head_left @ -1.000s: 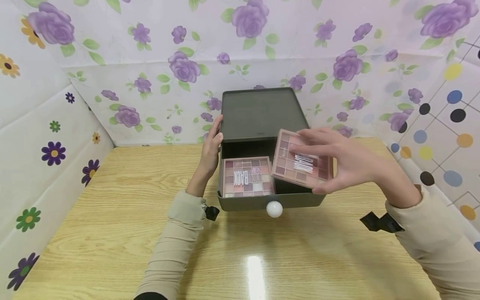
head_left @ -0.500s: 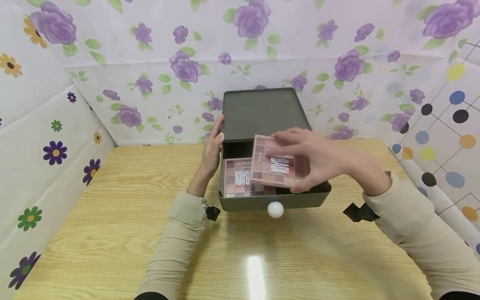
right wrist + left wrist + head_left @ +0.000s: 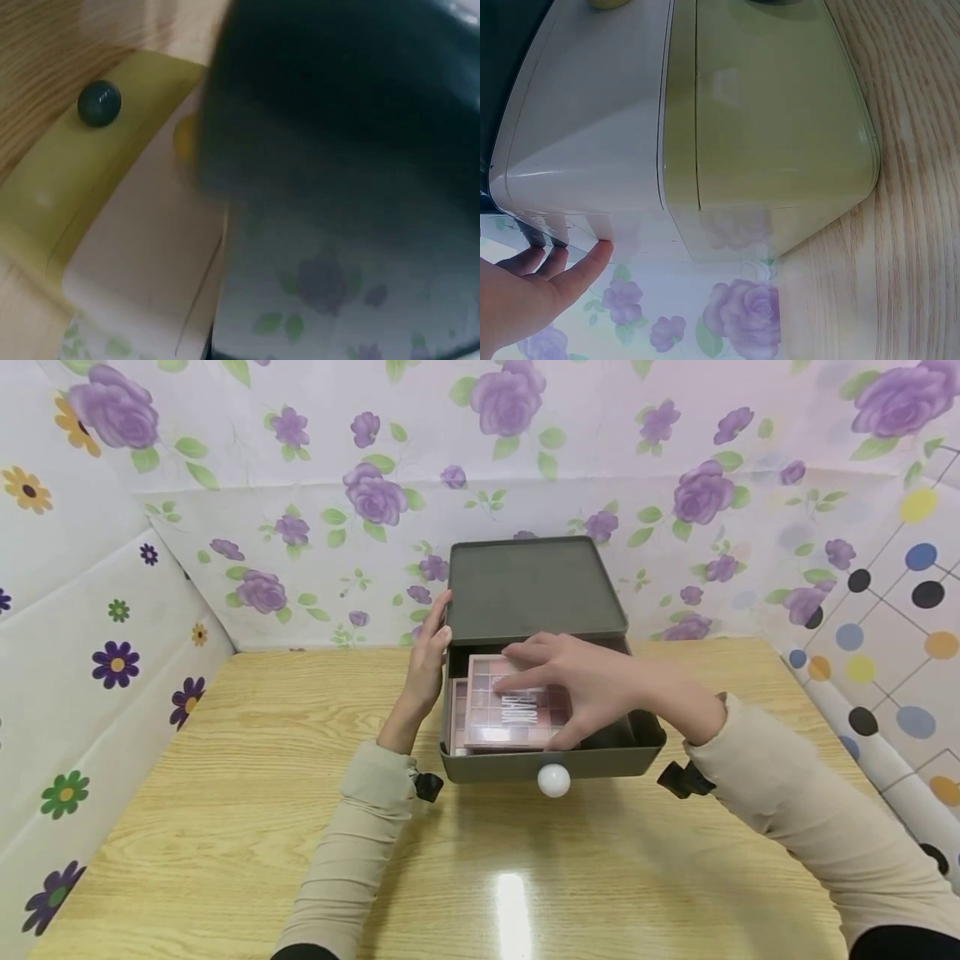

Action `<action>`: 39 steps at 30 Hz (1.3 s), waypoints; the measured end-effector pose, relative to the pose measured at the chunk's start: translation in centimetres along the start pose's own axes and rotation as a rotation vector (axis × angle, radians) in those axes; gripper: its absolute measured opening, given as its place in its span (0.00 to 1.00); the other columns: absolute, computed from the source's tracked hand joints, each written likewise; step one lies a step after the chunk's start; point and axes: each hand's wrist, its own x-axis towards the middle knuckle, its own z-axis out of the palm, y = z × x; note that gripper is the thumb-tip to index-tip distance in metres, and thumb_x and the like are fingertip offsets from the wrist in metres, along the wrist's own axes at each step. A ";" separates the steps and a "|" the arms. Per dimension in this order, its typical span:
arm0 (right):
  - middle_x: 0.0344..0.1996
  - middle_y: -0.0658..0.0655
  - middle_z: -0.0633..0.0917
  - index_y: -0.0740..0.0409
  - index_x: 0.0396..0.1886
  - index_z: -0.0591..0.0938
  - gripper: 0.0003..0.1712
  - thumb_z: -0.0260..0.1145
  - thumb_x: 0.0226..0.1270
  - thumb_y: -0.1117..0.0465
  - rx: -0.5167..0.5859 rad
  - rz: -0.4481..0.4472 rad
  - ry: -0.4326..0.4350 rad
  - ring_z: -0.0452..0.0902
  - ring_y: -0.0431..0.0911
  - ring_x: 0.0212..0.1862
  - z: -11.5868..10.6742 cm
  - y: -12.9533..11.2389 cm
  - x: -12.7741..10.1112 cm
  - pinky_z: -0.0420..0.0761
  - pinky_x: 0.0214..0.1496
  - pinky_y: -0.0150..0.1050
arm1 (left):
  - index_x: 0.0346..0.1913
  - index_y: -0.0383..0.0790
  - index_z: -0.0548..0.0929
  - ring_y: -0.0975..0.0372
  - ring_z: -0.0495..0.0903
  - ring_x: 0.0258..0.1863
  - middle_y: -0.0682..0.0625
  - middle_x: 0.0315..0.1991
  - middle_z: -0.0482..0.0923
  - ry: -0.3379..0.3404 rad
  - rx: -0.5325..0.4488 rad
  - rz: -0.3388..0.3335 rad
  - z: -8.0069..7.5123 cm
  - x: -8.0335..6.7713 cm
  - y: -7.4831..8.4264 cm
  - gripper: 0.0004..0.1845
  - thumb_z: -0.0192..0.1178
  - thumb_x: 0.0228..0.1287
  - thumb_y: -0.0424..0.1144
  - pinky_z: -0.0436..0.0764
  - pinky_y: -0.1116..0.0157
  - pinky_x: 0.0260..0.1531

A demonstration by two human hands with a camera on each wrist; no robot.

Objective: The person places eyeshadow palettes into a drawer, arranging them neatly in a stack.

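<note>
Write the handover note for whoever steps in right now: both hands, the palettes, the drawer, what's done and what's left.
Left hand: fingers straight, resting against the left side of the grey box, steadying it.
Right hand: grips the second palette, holding it over the first palette in the open drawer.
Done: the first palette lies in the drawer's left part, and the second one is inside the drawer walls.
Left: probably let go of the second palette, draw the hand out, then push the drawer in by its white knob.

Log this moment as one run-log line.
right hand: holds pink eyeshadow palette over second palette | in open grey-green plastic drawer | left hand: rests on box side
</note>
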 end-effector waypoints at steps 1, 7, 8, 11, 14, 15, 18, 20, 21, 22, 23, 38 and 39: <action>0.58 0.65 0.70 0.53 0.57 0.77 0.42 0.71 0.36 0.45 0.001 -0.009 -0.002 0.64 0.57 0.57 0.2 0.0 0.2 0.64 0.54 0.53 | 0.71 0.39 0.51 0.57 0.50 0.67 0.45 0.71 0.46 0.001 -0.001 0.002 0.0 0.0 -0.1 0.34 0.37 0.60 0.44 0.58 0.50 0.59; 0.61 0.67 0.66 0.54 0.59 0.75 0.39 0.70 0.43 0.49 0.093 0.011 -0.063 0.60 0.58 0.61 1.2 0.1 1.1 0.61 0.58 0.53 | 0.71 0.41 0.52 0.59 0.50 0.67 0.48 0.71 0.47 0.013 0.017 0.009 0.1 0.0 -0.3 0.35 0.39 0.60 0.47 0.56 0.49 0.59; 0.62 0.67 0.66 0.55 0.59 0.75 0.38 0.69 0.46 0.49 0.129 0.025 -0.069 0.59 0.58 0.62 1.3 0.2 1.2 0.61 0.59 0.53 | 0.71 0.41 0.52 0.59 0.49 0.67 0.48 0.71 0.47 0.014 0.023 0.006 0.0 0.0 -0.3 0.35 0.39 0.60 0.47 0.55 0.48 0.59; 0.63 0.66 0.65 0.57 0.60 0.73 0.35 0.68 0.52 0.49 0.224 0.031 -0.067 0.58 0.56 0.64 1.4 0.6 1.1 0.60 0.60 0.52 | 0.71 0.42 0.52 0.59 0.46 0.68 0.48 0.71 0.45 0.013 0.032 -0.004 0.0 -0.1 -0.4 0.35 0.38 0.60 0.47 0.52 0.46 0.60; 0.62 0.64 0.67 0.60 0.60 0.72 0.34 0.67 0.54 0.51 0.280 0.067 -0.030 0.60 0.54 0.64 1.3 0.7 0.8 0.61 0.60 0.50 | 0.71 0.39 0.51 0.57 0.46 0.68 0.46 0.71 0.44 0.003 0.018 -0.004 0.0 -0.1 -0.2 0.34 0.37 0.60 0.44 0.52 0.47 0.60; 0.62 0.64 0.68 0.60 0.60 0.72 0.34 0.67 0.55 0.52 0.271 0.081 -0.016 0.61 0.54 0.63 1.3 0.7 0.7 0.62 0.60 0.50 | 0.71 0.38 0.50 0.56 0.45 0.68 0.44 0.71 0.44 0.001 0.014 -0.002 0.0 -0.1 0.0 0.34 0.37 0.60 0.43 0.52 0.48 0.61; 0.58 0.61 0.73 0.62 0.59 0.73 0.34 0.66 0.55 0.51 0.217 0.194 0.008 0.67 0.51 0.60 1.1 0.4 0.1 0.65 0.58 0.47 | 0.70 0.32 0.50 0.54 0.45 0.68 0.40 0.71 0.43 -0.002 0.012 0.010 0.4 -0.4 1.2 0.34 0.37 0.60 0.40 0.52 0.52 0.62; 0.50 0.58 0.79 0.62 0.59 0.73 0.34 0.66 0.55 0.48 0.164 0.299 -0.006 0.74 0.48 0.50 0.9 0.1 -0.3 0.71 0.51 0.43 | 0.69 0.29 0.49 0.53 0.45 0.69 0.38 0.70 0.43 0.002 0.029 0.014 0.6 -0.6 2.1 0.34 0.37 0.59 0.40 0.51 0.53 0.63; 0.43 0.57 0.82 0.62 0.59 0.74 0.35 0.65 0.55 0.47 0.144 0.351 -0.017 0.75 0.46 0.43 0.8 0.0 -0.5 0.72 0.45 0.41 | 0.69 0.28 0.49 0.53 0.44 0.69 0.37 0.70 0.43 0.006 0.034 0.016 0.7 -0.7 2.4 0.34 0.37 0.60 0.40 0.50 0.54 0.63; 0.36 0.55 0.83 0.62 0.58 0.74 0.35 0.65 0.55 0.46 0.129 0.401 -0.030 0.75 0.44 0.36 0.6 -0.1 -0.7 0.72 0.39 0.39 | 0.69 0.27 0.49 0.53 0.44 0.69 0.37 0.70 0.43 0.009 0.038 0.017 0.8 -0.8 2.7 0.34 0.37 0.60 0.41 0.50 0.54 0.63; 0.29 0.54 0.82 0.62 0.58 0.74 0.35 0.65 0.54 0.46 0.118 0.445 -0.043 0.72 0.43 0.30 0.6 -0.2 -0.9 0.70 0.34 0.38 | 0.68 0.27 0.49 0.53 0.44 0.69 0.36 0.70 0.43 0.011 0.040 0.018 0.8 -0.8 2.8 0.35 0.37 0.60 0.41 0.49 0.53 0.63; 0.30 0.52 0.83 0.72 0.60 0.69 0.37 0.68 0.54 0.57 0.382 0.466 -0.004 0.78 0.41 0.34 1.0 0.1 -1.7 0.76 0.41 0.37 | 0.69 0.28 0.50 0.52 0.44 0.69 0.36 0.70 0.43 0.012 0.044 0.020 0.9 -0.8 3.0 0.34 0.36 0.59 0.40 0.49 0.52 0.63; 0.33 0.54 0.83 0.72 0.61 0.67 0.37 0.68 0.54 0.58 0.404 0.461 0.000 0.79 0.42 0.36 1.0 0.1 -1.9 0.76 0.42 0.37 | 0.69 0.28 0.50 0.52 0.44 0.69 0.36 0.70 0.43 0.013 0.043 0.019 0.9 -0.8 3.0 0.34 0.36 0.59 0.40 0.49 0.52 0.63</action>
